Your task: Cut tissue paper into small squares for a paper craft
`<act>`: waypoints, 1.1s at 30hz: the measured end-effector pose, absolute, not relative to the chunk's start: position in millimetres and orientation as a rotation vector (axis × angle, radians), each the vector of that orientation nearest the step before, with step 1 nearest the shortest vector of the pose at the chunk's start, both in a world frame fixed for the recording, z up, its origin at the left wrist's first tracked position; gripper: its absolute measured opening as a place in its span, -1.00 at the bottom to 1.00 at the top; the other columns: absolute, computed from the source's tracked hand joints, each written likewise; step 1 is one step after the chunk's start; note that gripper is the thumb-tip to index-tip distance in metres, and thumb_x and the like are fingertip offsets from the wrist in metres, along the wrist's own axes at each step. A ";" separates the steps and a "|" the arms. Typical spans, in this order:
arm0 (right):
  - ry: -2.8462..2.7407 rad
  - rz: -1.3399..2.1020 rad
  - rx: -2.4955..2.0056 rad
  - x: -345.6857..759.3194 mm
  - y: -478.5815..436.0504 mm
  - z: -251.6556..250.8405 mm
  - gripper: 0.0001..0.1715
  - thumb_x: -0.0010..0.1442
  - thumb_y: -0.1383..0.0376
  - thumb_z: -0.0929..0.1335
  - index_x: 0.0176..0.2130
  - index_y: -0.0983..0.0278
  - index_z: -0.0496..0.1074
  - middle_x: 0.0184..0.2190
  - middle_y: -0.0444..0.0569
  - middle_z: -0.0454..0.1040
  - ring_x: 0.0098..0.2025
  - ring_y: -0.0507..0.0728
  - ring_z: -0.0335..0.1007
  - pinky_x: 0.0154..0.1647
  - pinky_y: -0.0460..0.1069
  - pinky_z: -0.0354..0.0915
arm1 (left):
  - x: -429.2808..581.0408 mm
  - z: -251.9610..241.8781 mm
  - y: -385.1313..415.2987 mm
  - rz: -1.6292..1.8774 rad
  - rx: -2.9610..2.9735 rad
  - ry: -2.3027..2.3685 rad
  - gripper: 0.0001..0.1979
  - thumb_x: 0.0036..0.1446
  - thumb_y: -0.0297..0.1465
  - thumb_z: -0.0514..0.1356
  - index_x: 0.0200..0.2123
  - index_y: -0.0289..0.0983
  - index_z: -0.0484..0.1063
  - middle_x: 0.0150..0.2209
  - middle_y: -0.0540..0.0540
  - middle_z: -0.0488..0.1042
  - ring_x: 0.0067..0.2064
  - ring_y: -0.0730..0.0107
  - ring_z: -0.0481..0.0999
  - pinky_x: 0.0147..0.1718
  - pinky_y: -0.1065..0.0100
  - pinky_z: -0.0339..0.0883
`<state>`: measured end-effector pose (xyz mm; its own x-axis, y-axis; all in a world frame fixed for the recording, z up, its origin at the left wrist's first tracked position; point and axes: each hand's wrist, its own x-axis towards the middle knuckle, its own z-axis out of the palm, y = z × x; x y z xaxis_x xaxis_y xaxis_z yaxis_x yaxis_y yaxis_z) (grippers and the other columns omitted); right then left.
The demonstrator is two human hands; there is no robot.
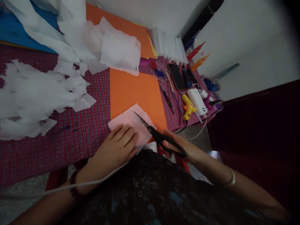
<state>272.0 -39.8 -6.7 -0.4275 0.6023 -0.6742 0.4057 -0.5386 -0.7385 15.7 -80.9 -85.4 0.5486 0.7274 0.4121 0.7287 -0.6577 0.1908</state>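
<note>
My left hand (122, 142) lies on a pale pink paper sheet (142, 122), fingers stretched out and pressing it down; the thumb side is partly tucked near my shirt. Black-handled scissors (161, 137) are in my right hand (172, 143), with the fingers wrapped round the handles. The blades point up and to the left over the paper and look nearly closed. Beneath the pink sheet is an orange card sheet (134, 89), close to the table's front edge. Whether the blades touch the paper I cannot tell.
Torn white paper pieces (35, 93) cover the left side of the checked tablecloth (77, 131). A stack of white sheets (120, 51) sits behind. On the right are a phone (176, 77), a yellow glue gun (188, 107), a white power bank (197, 100) and cables.
</note>
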 end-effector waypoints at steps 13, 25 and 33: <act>-1.474 2.128 -1.578 267.5 -39.4 -4.3 -0.31 0.11 -0.28 0.42 -0.24 0.25 0.26 -0.52 -0.21 0.33 -0.52 -0.02 0.25 -0.53 -0.10 0.15 | 16.0 -84.8 -79.8 -0.757 -2.753 -1.303 -0.69 0.34 -0.35 0.14 0.02 -0.41 0.52 0.04 -0.27 0.57 0.11 -0.01 0.51 0.17 0.01 0.33; -1.525 2.073 -1.639 252.7 -22.8 -1.2 -0.25 0.04 -0.32 0.43 -0.21 0.24 0.26 -0.59 -0.25 0.29 -0.57 -0.02 0.16 -0.61 -0.12 0.08 | 16.0 -85.7 -80.1 -0.790 -2.749 -1.303 -0.68 0.35 -0.35 0.12 0.02 -0.41 0.52 0.01 -0.27 0.57 0.10 0.01 0.51 0.16 0.02 0.32; -1.497 2.075 -1.618 250.1 -21.3 -6.8 -0.33 0.11 -0.25 0.43 -0.25 0.24 0.27 -0.62 -0.26 0.28 -0.64 -0.04 0.15 -0.66 -0.13 0.07 | 15.7 -85.4 -80.3 -0.775 -2.774 -1.301 -0.68 0.34 -0.35 0.15 0.04 -0.42 0.51 0.03 -0.30 0.56 0.12 -0.02 0.50 0.17 -0.01 0.32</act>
